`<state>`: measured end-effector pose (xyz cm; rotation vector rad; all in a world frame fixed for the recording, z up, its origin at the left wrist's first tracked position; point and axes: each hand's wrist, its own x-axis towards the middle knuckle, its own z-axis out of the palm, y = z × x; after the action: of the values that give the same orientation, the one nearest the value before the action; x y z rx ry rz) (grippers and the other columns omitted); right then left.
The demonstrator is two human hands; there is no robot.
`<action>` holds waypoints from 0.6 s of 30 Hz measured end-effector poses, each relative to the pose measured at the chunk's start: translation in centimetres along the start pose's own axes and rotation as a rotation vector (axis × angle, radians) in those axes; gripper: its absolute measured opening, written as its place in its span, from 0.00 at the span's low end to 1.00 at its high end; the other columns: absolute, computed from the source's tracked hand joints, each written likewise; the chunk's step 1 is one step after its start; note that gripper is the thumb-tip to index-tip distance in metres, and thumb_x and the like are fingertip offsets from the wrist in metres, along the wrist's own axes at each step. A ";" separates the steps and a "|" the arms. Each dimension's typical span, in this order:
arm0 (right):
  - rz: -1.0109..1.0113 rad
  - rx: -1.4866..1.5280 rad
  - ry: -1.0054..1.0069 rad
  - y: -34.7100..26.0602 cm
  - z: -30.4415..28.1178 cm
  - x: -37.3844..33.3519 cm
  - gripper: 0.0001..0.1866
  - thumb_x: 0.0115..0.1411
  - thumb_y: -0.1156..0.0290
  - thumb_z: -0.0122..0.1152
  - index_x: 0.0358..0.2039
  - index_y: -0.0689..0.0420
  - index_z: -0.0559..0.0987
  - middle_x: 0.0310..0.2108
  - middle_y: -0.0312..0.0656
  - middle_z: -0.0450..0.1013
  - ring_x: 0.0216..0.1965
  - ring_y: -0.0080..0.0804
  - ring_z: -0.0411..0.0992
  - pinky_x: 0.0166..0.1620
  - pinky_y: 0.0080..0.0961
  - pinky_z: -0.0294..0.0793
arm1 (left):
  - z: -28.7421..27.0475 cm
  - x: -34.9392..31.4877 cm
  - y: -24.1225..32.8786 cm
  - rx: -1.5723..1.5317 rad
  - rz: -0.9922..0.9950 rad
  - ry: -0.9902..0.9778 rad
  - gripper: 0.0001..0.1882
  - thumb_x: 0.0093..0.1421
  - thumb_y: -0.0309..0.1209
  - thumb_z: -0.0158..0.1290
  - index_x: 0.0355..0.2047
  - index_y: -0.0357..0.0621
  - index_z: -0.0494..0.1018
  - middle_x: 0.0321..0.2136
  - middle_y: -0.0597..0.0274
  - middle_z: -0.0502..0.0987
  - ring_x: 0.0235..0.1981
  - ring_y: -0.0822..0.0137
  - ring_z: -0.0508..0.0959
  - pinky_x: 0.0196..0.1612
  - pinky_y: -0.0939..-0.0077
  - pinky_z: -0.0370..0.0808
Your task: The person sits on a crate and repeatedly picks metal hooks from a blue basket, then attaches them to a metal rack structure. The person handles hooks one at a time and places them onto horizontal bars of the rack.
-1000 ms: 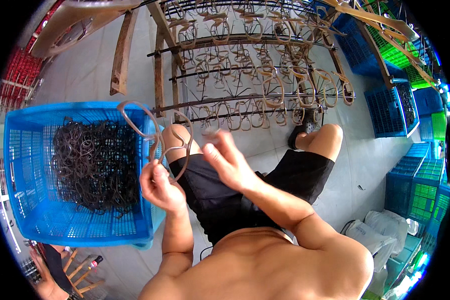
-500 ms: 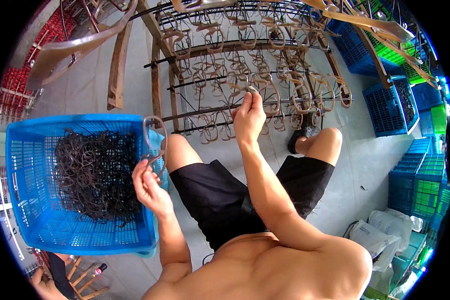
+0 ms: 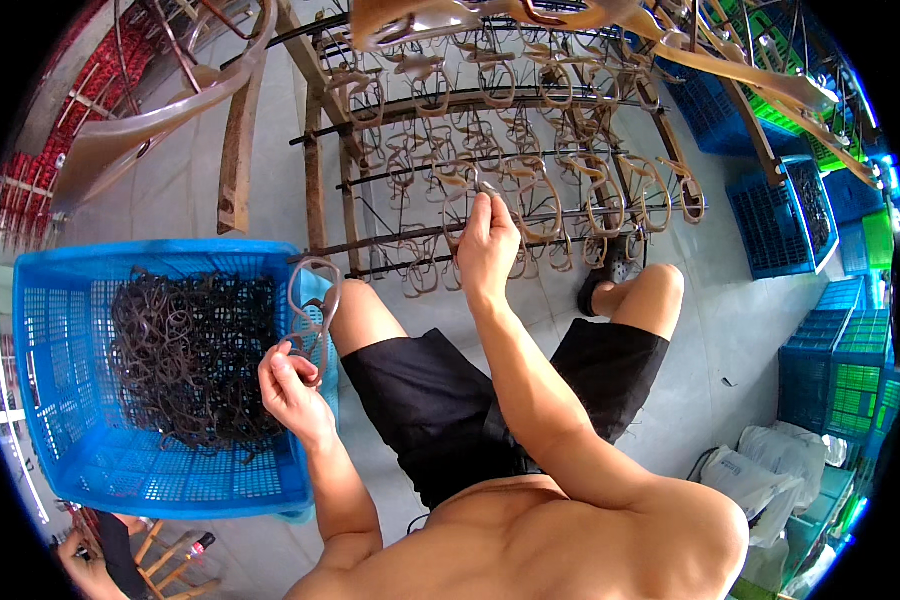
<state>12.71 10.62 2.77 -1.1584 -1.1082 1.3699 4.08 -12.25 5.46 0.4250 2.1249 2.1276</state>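
Note:
My left hand (image 3: pixel 298 398) is closed on a greyish-brown eyeglass frame (image 3: pixel 292 290), holding it upright by its lower rim beside the basket's right edge. Farther out, my right hand (image 3: pixel 489 255) pinches the end of an eyeglass frame (image 3: pixel 485 188) at the front row of a rack. Whether that frame is hooked on the rack or loose, I cannot tell. Many similar frames hang in rows from the rack's black rods (image 3: pixel 410 233). On my left, a blue plastic basket (image 3: pixel 160 250) contains a tangled heap of dark eyeglass frames (image 3: pixel 195 350).
Larger translucent brown frames (image 3: pixel 170 120) hang close at the top left and top right. Wooden posts (image 3: pixel 238 150) support the rack. Blue and green crates (image 3: pixel 785 225) stand on the right, with white bags (image 3: pixel 760 465) below. Part of another person (image 3: pixel 115 555) shows at the lower left.
My right hand has shifted slightly left along the rack's front row. My left hand has dropped a little, and the eyeglass frame in it has turned slightly.

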 end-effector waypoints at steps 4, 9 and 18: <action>-0.151 -0.218 -0.004 1.3 0.7 -1.0 0.11 0.63 0.68 0.49 0.29 0.62 0.72 0.12 0.42 0.63 0.12 0.27 0.57 0.18 0.28 0.60 | 0.1 -0.2 -0.7 -0.034 0.045 -0.027 0.13 0.66 0.36 0.42 0.37 0.39 0.70 0.14 0.70 0.64 0.15 0.80 0.60 0.17 0.86 0.52; -0.212 -0.360 0.044 0.5 0.8 -1.0 0.12 0.64 0.66 0.49 0.29 0.61 0.73 0.11 0.35 0.61 0.14 0.19 0.57 0.18 0.22 0.58 | 0.0 -0.5 -1.0 -0.041 0.021 -0.035 0.12 0.65 0.35 0.43 0.36 0.39 0.71 0.15 0.69 0.65 0.16 0.80 0.61 0.18 0.86 0.54; -0.087 -0.363 -0.216 -0.4 -2.5 0.5 0.13 0.63 0.65 0.48 0.38 0.63 0.70 0.19 0.45 0.67 0.17 0.34 0.66 0.22 0.29 0.65 | 0.1 -1.3 -0.4 -0.175 0.011 -0.172 0.10 0.61 0.29 0.48 0.33 0.33 0.74 0.16 0.67 0.70 0.17 0.79 0.65 0.21 0.85 0.60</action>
<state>15.20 11.22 2.79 -1.2181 -1.5934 1.2808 5.29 -12.46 4.93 0.5785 1.8325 2.1732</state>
